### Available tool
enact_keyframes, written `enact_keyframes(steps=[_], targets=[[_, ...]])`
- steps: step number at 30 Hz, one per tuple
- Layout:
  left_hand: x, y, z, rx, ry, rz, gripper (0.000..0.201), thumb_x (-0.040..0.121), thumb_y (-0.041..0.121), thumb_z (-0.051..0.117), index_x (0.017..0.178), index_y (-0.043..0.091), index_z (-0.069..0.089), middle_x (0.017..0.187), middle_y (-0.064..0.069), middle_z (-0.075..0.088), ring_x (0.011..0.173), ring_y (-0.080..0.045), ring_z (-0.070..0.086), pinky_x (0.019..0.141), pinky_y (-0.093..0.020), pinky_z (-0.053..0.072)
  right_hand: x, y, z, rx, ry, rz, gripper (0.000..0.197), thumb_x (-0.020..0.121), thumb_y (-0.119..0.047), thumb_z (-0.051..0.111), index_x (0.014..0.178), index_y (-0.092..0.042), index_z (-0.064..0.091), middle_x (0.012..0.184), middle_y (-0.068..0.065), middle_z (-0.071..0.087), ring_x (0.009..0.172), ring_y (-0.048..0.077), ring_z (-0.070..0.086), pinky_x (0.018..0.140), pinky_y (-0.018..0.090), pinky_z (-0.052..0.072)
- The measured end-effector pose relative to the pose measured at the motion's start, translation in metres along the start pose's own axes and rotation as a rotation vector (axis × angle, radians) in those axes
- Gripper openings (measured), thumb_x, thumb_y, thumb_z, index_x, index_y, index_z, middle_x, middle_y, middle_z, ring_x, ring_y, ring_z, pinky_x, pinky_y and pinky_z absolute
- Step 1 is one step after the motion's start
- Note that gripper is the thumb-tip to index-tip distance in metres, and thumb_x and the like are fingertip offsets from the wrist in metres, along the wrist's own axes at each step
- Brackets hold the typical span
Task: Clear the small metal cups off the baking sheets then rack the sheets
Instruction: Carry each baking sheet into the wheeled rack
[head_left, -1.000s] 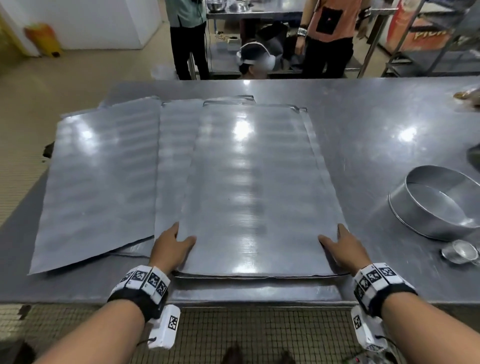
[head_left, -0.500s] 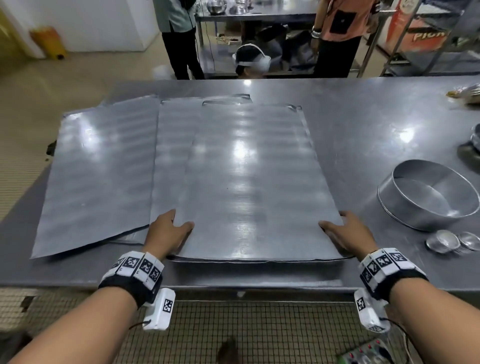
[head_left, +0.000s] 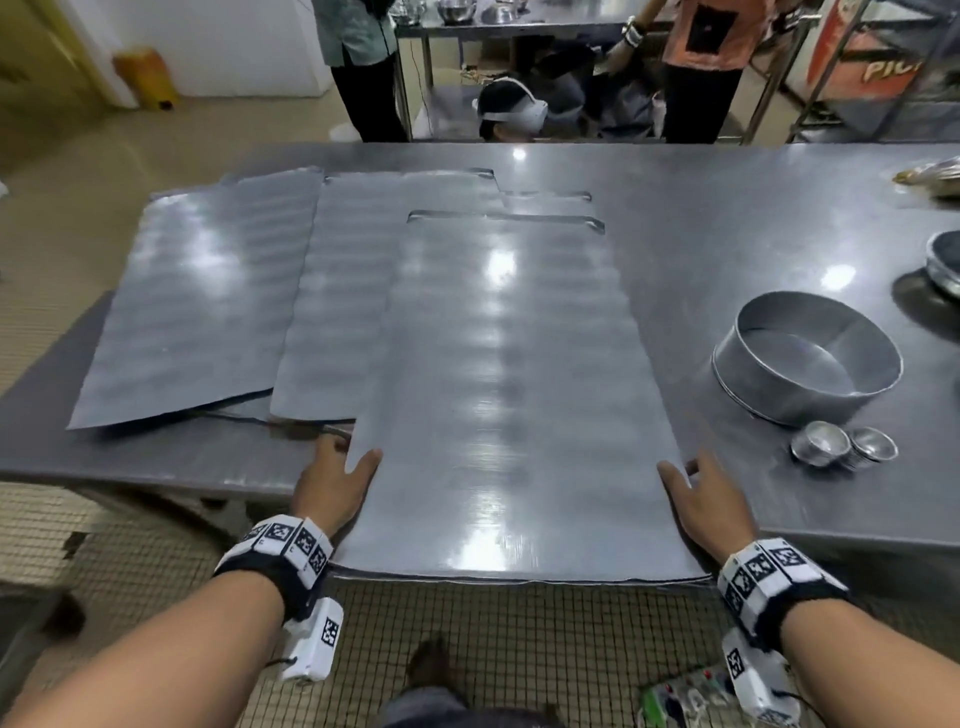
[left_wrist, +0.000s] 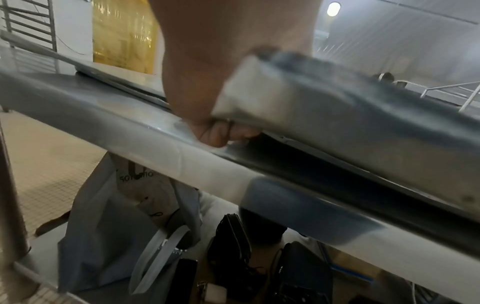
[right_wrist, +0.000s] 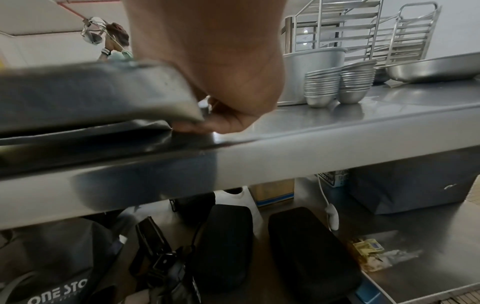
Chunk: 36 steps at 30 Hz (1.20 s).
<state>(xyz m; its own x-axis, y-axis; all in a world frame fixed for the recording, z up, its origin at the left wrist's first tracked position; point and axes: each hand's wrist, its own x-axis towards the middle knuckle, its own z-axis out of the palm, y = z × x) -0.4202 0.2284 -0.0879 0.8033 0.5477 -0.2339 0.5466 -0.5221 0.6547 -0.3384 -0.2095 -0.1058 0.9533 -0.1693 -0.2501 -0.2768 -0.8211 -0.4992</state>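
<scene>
The top baking sheet (head_left: 509, 395) is a flat grey metal sheet whose near edge juts past the table's front. My left hand (head_left: 337, 480) grips its near left corner, thumb on top and fingers curled beneath (left_wrist: 223, 133). My right hand (head_left: 696, 486) grips the near right corner the same way (right_wrist: 223, 123). Other sheets (head_left: 197, 301) lie overlapped to the left and beneath. Two stacks of small metal cups (head_left: 841, 444) stand on the table to the right, also visible in the right wrist view (right_wrist: 340, 84).
A round cake tin (head_left: 805, 358) stands right of the sheets on the steel table (head_left: 727, 218). Tray racks (right_wrist: 363, 30) stand behind it. People stand and crouch beyond the far edge. Bags sit on the shelf under the table.
Both hands have pulled the top sheet toward me, so its near edge now overhangs the table front and the sheets beneath show at the far end.
</scene>
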Motion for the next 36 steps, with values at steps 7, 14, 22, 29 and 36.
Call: enact_keyframes(steps=[7,14,22,29,36], targets=[[-0.024,-0.007,0.016,-0.055,-0.044,-0.012,0.050,0.094,0.055,0.062,0.123,0.016,0.048,0.116,-0.007,0.063,0.100,-0.029,0.061,0.083,-0.039,0.047,-0.014,0.027,-0.007,-0.017,-0.011,0.005,0.041,0.099,-0.052,0.044,0.087,-0.013,0.051,0.080,0.008,0.061,0.074,0.029,0.054,0.069,0.036,0.038],[-0.020,0.002,0.015,-0.039,-0.104,-0.032,0.045,0.097,0.049,0.059,0.120,0.012,0.049,0.110,-0.005,0.059,0.097,-0.025,0.056,0.083,-0.036,0.041,-0.008,0.028,-0.012,-0.018,-0.014,0.017,0.052,0.099,-0.056,0.039,0.076,-0.012,0.056,0.075,0.006,0.060,0.071,0.025,0.054,0.069,0.037,0.039],[-0.002,0.005,0.024,0.021,-0.142,-0.005,0.040,0.105,0.046,0.044,0.119,0.009,0.046,0.114,-0.011,0.060,0.110,-0.033,0.058,0.085,-0.035,0.037,0.004,0.019,-0.003,0.021,-0.047,-0.004,0.047,0.102,-0.051,0.039,0.118,-0.009,0.053,0.118,0.019,0.064,0.105,0.036,0.059,0.079,0.035,0.035],[-0.005,-0.005,0.023,0.061,-0.144,0.066,0.040,0.103,0.050,0.045,0.120,0.014,0.047,0.114,-0.009,0.063,0.101,-0.031,0.060,0.082,-0.038,0.043,0.004,0.025,0.004,0.055,-0.042,0.022,0.049,0.101,-0.054,0.039,0.118,-0.011,0.054,0.116,0.017,0.064,0.104,0.035,0.059,0.083,0.038,0.040],[-0.012,-0.003,0.030,-0.139,-0.048,0.070,0.037,0.095,0.057,0.058,0.107,0.022,0.057,0.103,0.004,0.067,0.093,-0.017,0.065,0.077,-0.037,0.048,0.003,0.028,0.003,0.156,-0.018,0.025,0.040,0.101,-0.050,0.042,0.096,-0.012,0.054,0.098,0.014,0.063,0.085,0.031,0.054,0.074,0.037,0.038]])
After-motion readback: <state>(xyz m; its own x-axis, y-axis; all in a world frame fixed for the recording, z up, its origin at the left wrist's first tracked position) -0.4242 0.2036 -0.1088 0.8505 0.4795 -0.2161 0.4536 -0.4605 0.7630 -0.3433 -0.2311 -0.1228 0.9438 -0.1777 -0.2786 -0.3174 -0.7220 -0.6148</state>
